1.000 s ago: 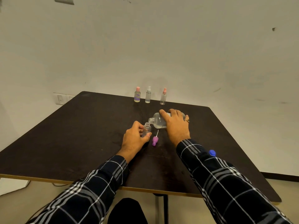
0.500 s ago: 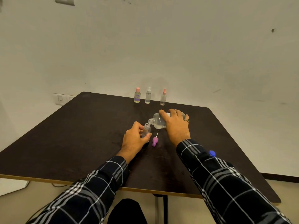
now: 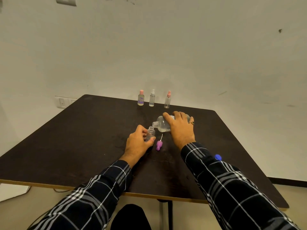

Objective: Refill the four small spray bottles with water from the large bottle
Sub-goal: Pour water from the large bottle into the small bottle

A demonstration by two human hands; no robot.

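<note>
On the dark tabletop (image 3: 83, 138) the person's left hand (image 3: 137, 144) grips a small spray bottle (image 3: 150, 133) that stands upright with its neck open, the fingers (image 3: 141, 129) curled round its left side and the thumb pressed against its near side low down. The right hand (image 3: 181, 128) holds the large bottle (image 3: 162, 125) from above, fingers clamped over its body. That bottle is tipped almost flat, its uncapped mouth pointing left and hanging just above and beside the open neck of the small one. The large bottle is clear; how much water it holds, and whether any is running out, I cannot tell from here. Just right of the left thumb, between the 2 hands, a purple spray head (image 3: 159, 145) lies on its side with its thin white tube pointing away toward the large bottle. A blue cap (image 3: 218, 157) shows just beside the outer edge of the dark plaid right sleeve (image 3: 232, 188). At the far edge 3 more small bottles stand upright in a row, all with tops on, well apart from the hands: a labelled bottle (image 3: 140, 98) with a pink cap on the left, a white-topped bottle (image 3: 152, 99) in the middle and a pink-topped bottle (image 3: 167, 101) on the right.
</note>
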